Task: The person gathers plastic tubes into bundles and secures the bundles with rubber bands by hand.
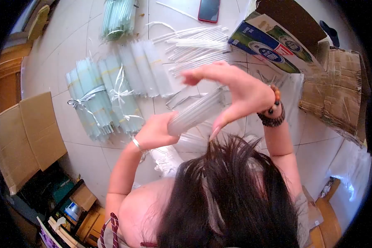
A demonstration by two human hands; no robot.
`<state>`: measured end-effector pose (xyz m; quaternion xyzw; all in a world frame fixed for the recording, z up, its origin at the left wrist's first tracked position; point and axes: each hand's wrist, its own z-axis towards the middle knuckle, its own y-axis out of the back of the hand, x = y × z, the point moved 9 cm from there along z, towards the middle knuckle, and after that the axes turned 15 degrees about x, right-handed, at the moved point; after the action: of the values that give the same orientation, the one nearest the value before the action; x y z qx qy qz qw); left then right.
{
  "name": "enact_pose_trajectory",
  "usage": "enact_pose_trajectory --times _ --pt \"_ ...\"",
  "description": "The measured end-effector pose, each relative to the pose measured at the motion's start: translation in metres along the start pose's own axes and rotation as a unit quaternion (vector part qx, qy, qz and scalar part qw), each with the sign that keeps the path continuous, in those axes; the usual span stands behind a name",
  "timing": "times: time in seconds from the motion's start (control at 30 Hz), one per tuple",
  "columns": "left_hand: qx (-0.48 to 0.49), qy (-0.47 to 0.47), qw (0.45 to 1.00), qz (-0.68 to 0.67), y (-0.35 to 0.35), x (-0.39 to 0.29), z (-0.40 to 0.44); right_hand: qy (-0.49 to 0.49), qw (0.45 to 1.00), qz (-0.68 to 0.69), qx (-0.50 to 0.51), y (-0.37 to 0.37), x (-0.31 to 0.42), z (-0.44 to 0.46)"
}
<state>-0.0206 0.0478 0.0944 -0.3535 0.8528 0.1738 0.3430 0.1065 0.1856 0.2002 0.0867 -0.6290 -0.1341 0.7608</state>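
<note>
The left hand (155, 132) grips a bundle of clear plastic tubes (199, 109) above the pale tiled floor (87, 155); the empty right hand (249, 89) spreads wide beside it. Blue-green cardboard box (279, 46) lettering blurs; dark hair (231, 198) blocks the view below.

On the floor (82, 153) you've got tube bundles (85, 105) ahead-left of your left hand (155, 130), loose strips (200, 44) out front, phone (208, 10) just past those, and a carton (277, 46) ahead-right.

A red-edged phone (208, 10) lies on the tiled floor (72, 49), near the upper frame edge. Right of it is an open printed carton (273, 45); just beside that, a worn brown carton (332, 91). Cardboard panels (29, 136) are at far left, a blue-and-white container (73, 211) at lower left.
</note>
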Motion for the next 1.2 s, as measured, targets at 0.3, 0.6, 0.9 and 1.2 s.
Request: enact_pose_trajectory --times 0.3,0.6,0.9,1.2 --pt "-0.085 -0.286 0.824 -0.481 0.033 -0.013 0.0 0.103 0.788 0.605 -0.059 -0.068 -0.039 -0.045" --pt "-0.04 -0.232 0.944 -0.23 0.015 -0.023 -0.004 0.096 0.825 0.53 -0.172 -0.009 -0.056 -0.016" --pt "-0.154 -0.097 0.965 0.19 0.026 -0.035 -0.017 -0.127 0.973 0.174 -0.082 -0.006 -0.047 -0.018" --pt "-0.085 -0.088 0.973 -0.198 0.025 0.014 0.031 0.013 0.982 -0.158 -0.104 -0.043 0.008 0.0"
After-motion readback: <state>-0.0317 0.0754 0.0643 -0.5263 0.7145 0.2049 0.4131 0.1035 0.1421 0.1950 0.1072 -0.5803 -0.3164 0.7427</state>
